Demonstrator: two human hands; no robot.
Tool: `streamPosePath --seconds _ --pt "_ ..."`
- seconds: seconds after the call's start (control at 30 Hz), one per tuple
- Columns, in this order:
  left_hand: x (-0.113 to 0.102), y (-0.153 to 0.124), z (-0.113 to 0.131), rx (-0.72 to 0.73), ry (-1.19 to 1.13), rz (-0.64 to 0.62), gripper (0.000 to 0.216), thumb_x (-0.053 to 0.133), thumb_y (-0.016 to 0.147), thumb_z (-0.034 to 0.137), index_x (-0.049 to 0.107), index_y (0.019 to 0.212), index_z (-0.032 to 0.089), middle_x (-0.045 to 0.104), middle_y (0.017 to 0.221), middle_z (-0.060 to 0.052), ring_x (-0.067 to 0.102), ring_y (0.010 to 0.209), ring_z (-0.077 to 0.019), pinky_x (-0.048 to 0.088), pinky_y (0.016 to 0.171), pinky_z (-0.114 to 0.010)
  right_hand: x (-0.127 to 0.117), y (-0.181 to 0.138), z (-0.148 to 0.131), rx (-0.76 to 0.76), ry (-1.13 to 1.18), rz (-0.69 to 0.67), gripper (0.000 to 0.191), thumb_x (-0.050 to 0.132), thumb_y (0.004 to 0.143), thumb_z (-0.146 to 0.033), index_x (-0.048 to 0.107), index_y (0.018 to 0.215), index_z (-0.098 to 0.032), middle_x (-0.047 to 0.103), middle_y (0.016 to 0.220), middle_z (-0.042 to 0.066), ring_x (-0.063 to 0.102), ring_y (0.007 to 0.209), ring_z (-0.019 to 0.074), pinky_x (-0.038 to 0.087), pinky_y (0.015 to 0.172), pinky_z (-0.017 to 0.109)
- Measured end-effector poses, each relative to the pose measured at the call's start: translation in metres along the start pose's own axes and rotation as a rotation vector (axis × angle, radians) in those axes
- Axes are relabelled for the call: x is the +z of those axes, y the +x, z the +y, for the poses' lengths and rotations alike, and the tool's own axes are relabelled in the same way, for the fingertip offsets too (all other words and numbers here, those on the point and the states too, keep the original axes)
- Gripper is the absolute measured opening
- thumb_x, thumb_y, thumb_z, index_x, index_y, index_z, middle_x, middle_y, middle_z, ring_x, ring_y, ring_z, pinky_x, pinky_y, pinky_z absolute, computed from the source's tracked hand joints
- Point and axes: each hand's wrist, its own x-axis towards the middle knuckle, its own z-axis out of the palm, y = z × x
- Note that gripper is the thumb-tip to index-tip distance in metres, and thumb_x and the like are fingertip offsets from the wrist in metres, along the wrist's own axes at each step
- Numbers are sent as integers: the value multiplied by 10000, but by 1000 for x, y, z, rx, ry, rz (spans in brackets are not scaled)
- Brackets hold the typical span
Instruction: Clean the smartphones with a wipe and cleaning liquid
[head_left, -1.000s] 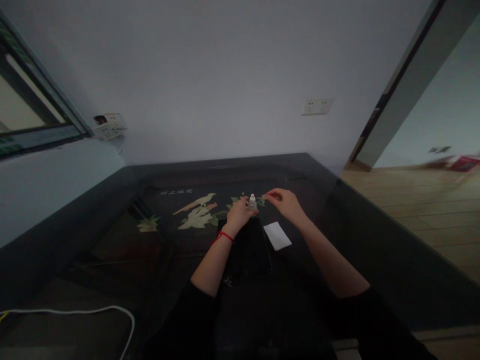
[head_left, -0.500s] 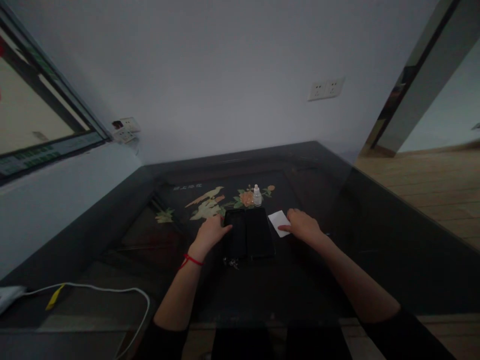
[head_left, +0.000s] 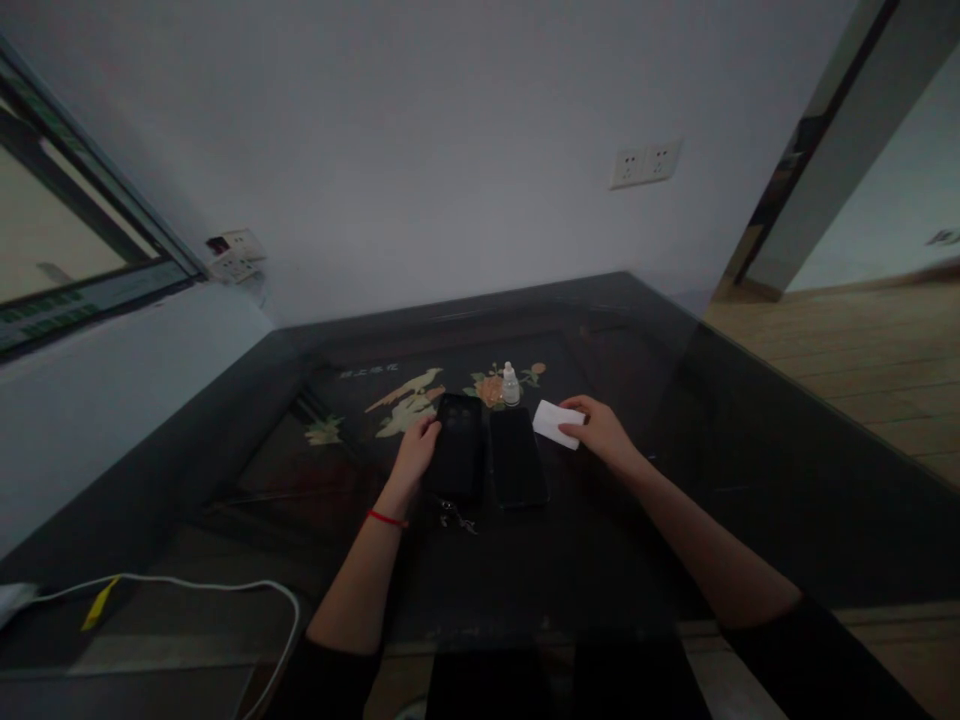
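My left hand (head_left: 417, 450) grips the left edge of a black phone case (head_left: 459, 450), thumb on top. The case looks raised and tipped, with camera cutouts near its top, and a silvery charm (head_left: 455, 514) dangles at its lower end. Beside it on the right, a black smartphone (head_left: 517, 458) lies flat on the dark table. My right hand (head_left: 596, 430) pinches a small white folded wipe or paper (head_left: 555, 422) by its right side, next to the phone. Just beyond the phone stands a small clear dropper bottle (head_left: 510, 385) with a white cap.
The glossy dark table (head_left: 645, 560) bears a bird-and-flower picture (head_left: 412, 400). A white cable (head_left: 202, 578) with a yellow tag (head_left: 100, 603) runs along the near left. Wall sockets (head_left: 646, 164) are on the wall behind, and a window (head_left: 75, 210) is at left.
The phone case has been lifted and tilted in my left hand, so its camera cutouts now show. My right hand has raised the white piece slightly and turned it. The view has shifted a little.
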Motion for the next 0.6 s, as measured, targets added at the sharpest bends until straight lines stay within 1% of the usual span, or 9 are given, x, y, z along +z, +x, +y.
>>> streamPosePath --seconds 0.07,0.13,0.2,0.27,0.33,0.37,0.43,0.53,0.6 --pt "7 -7 7 -104 -204 -59 396 391 859 401 604 1109 180 702 952 -79 661 869 -222 522 805 -373 -2 0 -1 7 149 5 354 647 713 -163 635 1067 -160 703 897 63 661 756 173 527 672 286" --pt "14 -16 17 -202 -390 -164 442 369 870 460 597 1102 161 705 932 -98 669 822 -225 534 784 -387 -3 -1 -2 20 273 -18 352 590 779 -194 626 1126 -148 715 928 92 685 798 190 561 710 314" --pt "21 -28 28 -277 -539 -279 451 406 859 473 609 1075 133 707 923 -117 675 816 -232 529 807 -394 -4 -3 -2 37 357 -58 328 527 835 -203 628 1140 -141 721 934 115 698 825 209 584 743 350" --pt "28 -39 39 -327 -652 -378 481 385 870 482 605 1105 125 706 955 -125 678 840 -241 518 832 -409 -5 -4 -3 50 412 -92 318 474 878 -213 629 1148 -150 719 978 131 702 876 228 596 774 382" --pt "33 -49 47 -368 -755 -482 545 301 904 507 580 1179 128 705 999 -126 682 856 -247 504 856 -437 -6 -5 -3 55 450 -113 330 425 916 -233 613 1178 -165 703 1070 144 692 953 244 598 806 406" --pt "36 -53 50 -422 -887 -561 558 284 914 512 561 1215 132 700 1037 -123 680 879 -243 484 894 -442 -6 -5 -3 56 463 -119 343 401 933 -247 598 1203 -170 687 1123 150 683 993 251 597 820 418" --pt "40 -59 53 -476 -1063 -645 570 278 928 510 534 1262 125 692 1083 -125 670 943 -230 443 961 -426 -5 -6 -4 56 485 -131 373 362 959 -273 555 1262 -174 647 1217 158 661 1057 260 593 841 440" --pt "45 -65 53 -481 -1185 -696 558 336 925 503 517 1287 120 682 1124 -127 648 1033 -237 389 1022 -412 -4 -8 -8 7 552 -104 386 448 938 -300 535 1294 -177 629 1259 153 648 1086 266 589 858 446" --pt "47 -69 52 -463 -1207 -744 554 360 919 507 517 1291 126 682 1128 -124 640 1061 -254 368 1038 -423 -4 -12 -16 -95 572 -27 403 557 888 -312 566 1269 -180 655 1226 133 654 1075 268 584 870 444"
